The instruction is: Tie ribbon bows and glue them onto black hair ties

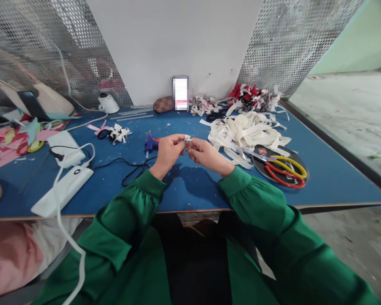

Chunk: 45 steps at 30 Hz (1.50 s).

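Pinching small white ribbon piece [187, 137], frame centre: left hand [170, 152], right hand [206, 155] both grasping by fingertips. Judged light, soft, easily creased; best held at edges.

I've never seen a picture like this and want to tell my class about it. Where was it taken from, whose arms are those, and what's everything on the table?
There's no robot here, just a person. The one picture comes from a camera worn on their head, looking forward and down, so you see their own arms in green sleeves.

The left hand and right hand are bare. They meet over the blue table, holding a small white piece, too tiny to see clearly.

Near the left hand lies a blue glue gun. Beyond the right hand is a heap of white ribbon, with scissors beside it. A white power strip lies farther left.
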{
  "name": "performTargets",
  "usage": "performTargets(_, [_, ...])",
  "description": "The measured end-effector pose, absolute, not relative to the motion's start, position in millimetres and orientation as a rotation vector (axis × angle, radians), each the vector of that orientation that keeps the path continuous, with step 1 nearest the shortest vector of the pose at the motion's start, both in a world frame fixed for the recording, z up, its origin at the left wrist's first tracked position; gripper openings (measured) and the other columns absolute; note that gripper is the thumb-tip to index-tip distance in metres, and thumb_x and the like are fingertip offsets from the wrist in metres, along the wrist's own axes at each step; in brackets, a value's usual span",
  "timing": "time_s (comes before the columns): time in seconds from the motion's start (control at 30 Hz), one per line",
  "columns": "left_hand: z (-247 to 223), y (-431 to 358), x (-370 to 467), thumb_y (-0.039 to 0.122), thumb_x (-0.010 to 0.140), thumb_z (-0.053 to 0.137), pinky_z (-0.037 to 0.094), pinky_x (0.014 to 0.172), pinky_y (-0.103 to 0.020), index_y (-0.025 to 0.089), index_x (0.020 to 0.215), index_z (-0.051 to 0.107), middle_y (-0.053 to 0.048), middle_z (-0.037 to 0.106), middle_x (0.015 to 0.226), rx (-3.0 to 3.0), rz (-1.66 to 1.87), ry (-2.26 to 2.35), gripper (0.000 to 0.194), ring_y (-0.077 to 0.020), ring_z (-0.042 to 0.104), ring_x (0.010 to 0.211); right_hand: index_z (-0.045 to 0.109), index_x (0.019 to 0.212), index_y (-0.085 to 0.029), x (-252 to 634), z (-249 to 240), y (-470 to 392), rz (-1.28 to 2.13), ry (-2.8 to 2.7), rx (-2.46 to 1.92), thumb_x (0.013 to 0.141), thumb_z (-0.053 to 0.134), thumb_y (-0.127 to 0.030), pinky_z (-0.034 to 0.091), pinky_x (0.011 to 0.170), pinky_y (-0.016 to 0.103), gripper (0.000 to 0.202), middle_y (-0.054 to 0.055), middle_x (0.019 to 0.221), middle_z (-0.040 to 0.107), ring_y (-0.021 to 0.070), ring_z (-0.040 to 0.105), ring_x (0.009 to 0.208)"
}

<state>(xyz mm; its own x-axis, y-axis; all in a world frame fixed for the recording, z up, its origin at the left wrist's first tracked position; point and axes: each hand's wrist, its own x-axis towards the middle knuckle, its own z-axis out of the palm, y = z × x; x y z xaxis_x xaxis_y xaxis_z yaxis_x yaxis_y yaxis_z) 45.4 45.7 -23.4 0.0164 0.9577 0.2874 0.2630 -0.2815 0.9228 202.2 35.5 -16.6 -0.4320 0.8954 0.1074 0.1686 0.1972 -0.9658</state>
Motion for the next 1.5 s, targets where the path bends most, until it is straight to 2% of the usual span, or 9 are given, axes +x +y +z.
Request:
performTargets(0.2, [-22.7, 48.2, 44.8, 0.018, 0.076, 0.062, 0.039, 0.050, -0.022, 0.018, 0.090, 0.078, 0.004, 0.056, 0.052, 1.600, 1.328, 1.273, 0.021, -0.0102, 0.049, 0.048, 0.049, 0.075, -0.021, 202.1, -22.4, 40.4, 1.031, -1.859, -1.103, 0.091, 0.050, -0.023, 0.038, 0.053, 0.024, 0.016, -0.004, 0.062, 0.057, 0.0092, 0.049, 0.050])
performTargets(0.43, [-17.4, 41.9, 44.9, 0.022, 0.082, 0.065, 0.039, 0.054, -0.025, 0.020, 0.094, 0.079, 0.003, 0.058, 0.051, 1.970, 1.247, 1.349, 0.019, -0.0114, 0.049, 0.049, 0.055, 0.083, -0.021, 204.7, -27.9, 51.1, 0.997, -1.549, -1.157, 0.087, 0.062, -0.053, 0.043, 0.055, 0.025, 0.033, -0.001, 0.071, 0.064, 0.0123, 0.060, 0.058])
performTargets(0.57, [-17.0, 38.3, 47.6, 0.021, 0.081, 0.066, 0.041, 0.060, -0.027, 0.019, 0.102, 0.079, 0.001, 0.063, 0.056, 2.141, 1.166, 1.415, 0.024, -0.0127, 0.053, 0.053, 0.052, 0.073, -0.021, 204.9, -24.8, 49.5, 1.032, -1.450, -1.148, 0.087, 0.063, -0.042, 0.042, 0.052, 0.025, 0.028, -0.003, 0.059, 0.059, 0.0116, 0.057, 0.050])
performTargets(0.7, [-14.9, 38.4, 48.9, 0.024, 0.086, 0.061, 0.042, 0.057, -0.026, 0.017, 0.105, 0.078, 0.002, 0.060, 0.054, 1.881, 1.223, 1.291, 0.027, -0.0121, 0.052, 0.052, 0.052, 0.073, -0.021, 206.2, -24.3, 51.1, 1.101, -1.427, -1.055, 0.088, 0.059, -0.031, 0.042, 0.052, 0.025, 0.019, -0.004, 0.058, 0.058, 0.0112, 0.054, 0.050])
performTargets(0.87, [-13.3, 42.1, 48.2, 0.025, 0.073, 0.071, 0.036, 0.049, -0.023, 0.017, 0.095, 0.079, 0.004, 0.053, 0.052, 1.432, 1.316, 1.221, 0.024, -0.0091, 0.044, 0.049, 0.050, 0.075, -0.022, 208.2, -24.4, 49.5, 0.994, -1.642, -1.052, 0.089, 0.056, -0.029, 0.039, 0.055, 0.025, 0.017, -0.005, 0.058, 0.057, 0.0112, 0.052, 0.051])
performTargets(1.07, [-19.6, 49.4, 45.9, 0.021, 0.064, 0.073, 0.031, 0.049, -0.022, 0.016, 0.090, 0.079, 0.003, 0.059, 0.059, 1.223, 1.270, 1.153, 0.027, -0.0062, 0.040, 0.049, 0.049, 0.072, -0.021, 210.1, -22.4, 47.0, 0.909, -1.893, -1.012, 0.087, 0.058, -0.024, 0.036, 0.057, 0.025, 0.017, -0.005, 0.057, 0.055, 0.0111, 0.049, 0.055])
performTargets(1.2, [-20.9, 51.9, 44.0, 0.024, 0.067, 0.074, 0.032, 0.051, -0.022, 0.016, 0.094, 0.079, 0.002, 0.056, 0.057, 1.208, 1.229, 1.109, 0.028, -0.0070, 0.042, 0.051, 0.049, 0.074, -0.021, 206.5, -26.7, 52.9, 1.142, -1.615, -1.098, 0.090, 0.055, -0.024, 0.041, 0.054, 0.023, 0.018, -0.006, 0.054, 0.054, 0.0109, 0.053, 0.050])
performTargets(1.33, [-18.2, 47.9, 45.0, 0.033, 0.077, 0.071, 0.035, 0.052, -0.023, 0.016, 0.100, 0.078, 0.002, 0.055, 0.054, 1.294, 1.232, 1.084, 0.030, -0.0093, 0.045, 0.052, 0.047, 0.079, -0.021, 199.7, -25.1, 50.6, 1.482, -1.285, -1.103, 0.097, 0.048, -0.025, 0.046, 0.048, 0.023, 0.018, -0.003, 0.066, 0.063, 0.0105, 0.059, 0.045])
performTargets(1.5, [-15.5, 42.4, 48.0, 0.042, 0.080, 0.071, 0.034, 0.052, -0.024, 0.016, 0.092, 0.078, 0.004, 0.050, 0.053, 1.484, 1.264, 1.165, 0.030, -0.0096, 0.042, 0.051, 0.046, 0.077, -0.021, 194.6, -26.3, 45.0, 1.416, -1.315, -1.082, 0.097, 0.048, -0.021, 0.038, 0.040, 0.019, 0.020, -0.007, 0.056, 0.059, 0.0073, 0.051, 0.036])
